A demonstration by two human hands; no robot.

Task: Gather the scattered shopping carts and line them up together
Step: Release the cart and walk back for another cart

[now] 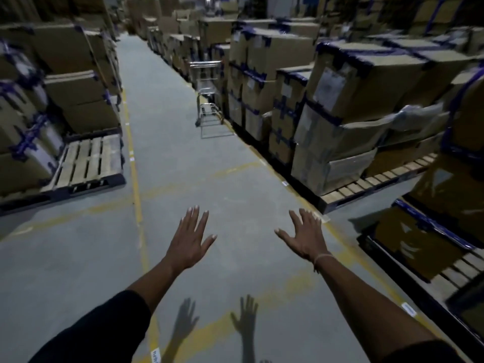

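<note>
Both hands empty, fingers spread: left hand (190, 238), right hand (305, 235). Shopping cart (208, 93) well ahead beside stacked boxes (264, 82). Risk: clipping pallet (366, 183) corners in dim aisle.

Left hand (189, 238) and right hand (305, 235) outstretched empty, cart (208, 93) far ahead

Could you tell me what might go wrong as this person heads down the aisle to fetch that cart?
The cart stands far ahead, tight against the stacked boxes on the right; pulling it out could snag them. Both hands, left hand and right hand, are open and empty, so nothing is under control yet. The aisle is dim, and a pallet on the left is a possible trip point.
</note>
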